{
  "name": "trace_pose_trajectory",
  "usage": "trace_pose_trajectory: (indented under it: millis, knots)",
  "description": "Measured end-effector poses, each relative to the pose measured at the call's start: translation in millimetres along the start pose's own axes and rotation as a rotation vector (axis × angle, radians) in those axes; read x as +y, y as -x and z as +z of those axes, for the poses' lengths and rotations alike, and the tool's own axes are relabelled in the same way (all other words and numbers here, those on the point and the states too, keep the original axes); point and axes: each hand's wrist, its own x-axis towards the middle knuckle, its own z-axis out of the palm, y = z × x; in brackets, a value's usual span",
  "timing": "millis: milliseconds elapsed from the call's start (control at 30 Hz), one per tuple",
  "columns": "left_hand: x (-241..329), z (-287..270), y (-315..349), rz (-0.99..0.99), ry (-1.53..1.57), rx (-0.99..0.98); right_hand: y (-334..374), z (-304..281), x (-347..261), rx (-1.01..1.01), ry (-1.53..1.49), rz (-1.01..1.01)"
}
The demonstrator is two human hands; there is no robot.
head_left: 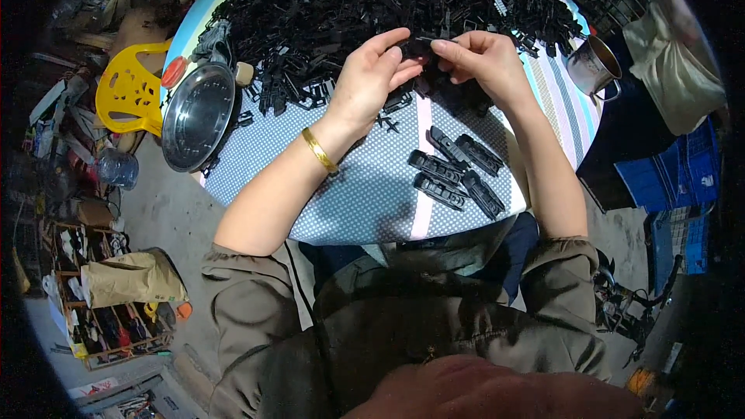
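Above the near edge of a large heap of black plastic parts [372, 0], my two hands come together around a small black plastic part [420, 47]. My right hand [489, 66] pinches it between thumb and fingertips. On its other side my left hand [366, 76] has its fingers curled to the part, index finger stretched forward; the exact contact is dark and hard to see. Several long black plastic assemblies [440, 164] lie in a loose group on the patterned tablecloth [341, 206], below my right hand. A small black piece [388, 123] rests near my left wrist.
At the table's left edge sit a round steel dish [199, 118] and a red lid [174, 71], beside a yellow plastic chair [133, 87]. A metal mug [593, 67] stands at the right edge. Blue crates [683, 174] are beyond it; a cluttered shelf [116, 326] is lower left.
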Motion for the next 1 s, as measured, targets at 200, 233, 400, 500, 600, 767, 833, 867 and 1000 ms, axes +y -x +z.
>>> trace_pose_trajectory:
  millis: [200, 233, 400, 500, 600, 767, 833, 867, 1000]
  knots:
    - [-4, -1, 0, 0.074, -0.113, -0.016, 3, 0, -6, -0.042, 0.063, 0.064]
    - [-4, -1, 0, 0.1, -0.135, -0.017, 3, 1, -5, -0.037, 0.085, 0.051]
    - [4, 0, 5, 0.16, -0.478, -0.011, 4, 7, 2, -0.046, 0.093, -0.016]
    - [8, 0, 6, 0.166, -0.537, 0.014, 4, 7, -1, -0.08, 0.043, -0.03]
    - [6, -1, 3, 0.166, -0.438, 0.039, 2, 0, -1, 0.018, 0.167, -0.077]
    - [14, 0, 3, 0.214, -0.281, 0.012, -1, -4, 5, -0.216, 0.062, -0.094]
    - [15, -2, 4, 0.247, -0.224, -0.072, -1, -1, 5, -0.293, -0.032, -0.054]
    - [18, -3, 4, 0.246, -0.225, -0.073, 1, 0, 3, -0.279, -0.046, -0.076]
    - [26, -6, 3, 0.188, -0.193, -0.179, 1, -4, 3, -0.252, -0.095, -0.081]
